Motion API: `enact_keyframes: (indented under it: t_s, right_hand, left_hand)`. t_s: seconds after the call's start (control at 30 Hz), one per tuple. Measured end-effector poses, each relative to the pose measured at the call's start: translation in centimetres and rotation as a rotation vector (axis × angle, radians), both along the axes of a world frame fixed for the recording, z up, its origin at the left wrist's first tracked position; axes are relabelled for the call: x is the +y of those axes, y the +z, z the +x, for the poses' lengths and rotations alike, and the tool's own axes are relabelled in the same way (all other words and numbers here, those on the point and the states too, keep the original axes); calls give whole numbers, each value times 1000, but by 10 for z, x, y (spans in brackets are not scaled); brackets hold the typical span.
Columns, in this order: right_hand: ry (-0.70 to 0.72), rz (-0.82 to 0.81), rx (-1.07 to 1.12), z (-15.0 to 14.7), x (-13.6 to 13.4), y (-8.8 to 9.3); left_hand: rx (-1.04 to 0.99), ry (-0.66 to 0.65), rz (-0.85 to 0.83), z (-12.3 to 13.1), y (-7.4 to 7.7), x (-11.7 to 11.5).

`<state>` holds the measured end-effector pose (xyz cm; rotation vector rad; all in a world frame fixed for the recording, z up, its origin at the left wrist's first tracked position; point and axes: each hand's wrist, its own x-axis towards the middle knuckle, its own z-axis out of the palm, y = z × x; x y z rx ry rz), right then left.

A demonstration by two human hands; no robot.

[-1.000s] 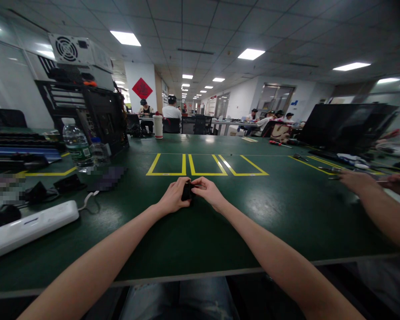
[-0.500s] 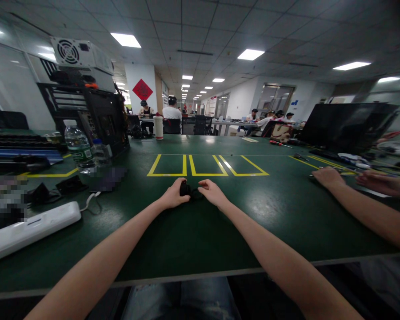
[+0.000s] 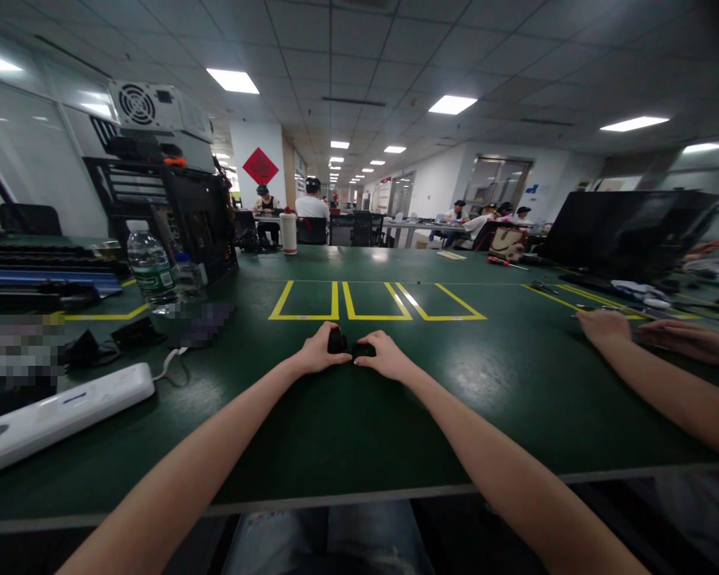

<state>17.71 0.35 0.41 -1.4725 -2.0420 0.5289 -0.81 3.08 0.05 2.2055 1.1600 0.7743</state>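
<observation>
My left hand [image 3: 316,351] is closed around a small black rounded object [image 3: 336,341], thumb stretched along its near side. Just to the right, my right hand [image 3: 388,356] curls its thumb and fingers about a second dark piece [image 3: 365,350], perhaps a loop or ring joined to the first. Both pieces are too dark and small for me to name their kind. The hands are close together, low over the green table [image 3: 335,431], just in front of yellow tape outlines [image 3: 379,318].
On the left are a white power strip [image 3: 65,415], water bottles [image 3: 151,267] and a black computer case [image 3: 200,216]. A co-worker's hands [image 3: 605,326] are at the right, near a black monitor-like panel [image 3: 623,231]. A white tumbler [image 3: 288,233] stands at the far edge.
My right thumb and fingers have closed in on the dark piece, and the hands are slightly nearer each other. The co-worker's near hand has shifted a little right in view.
</observation>
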Motion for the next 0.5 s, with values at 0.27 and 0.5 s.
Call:
enact_keyframes:
  t_s: [0.27, 0.5]
  right_hand:
    - [235, 175, -76, -57, -47, 20]
    - [480, 80, 44, -181, -94, 22]
  left_hand:
    - [22, -189, -117, -52, 17, -57]
    - [162, 131, -2, -191, -4, -126]
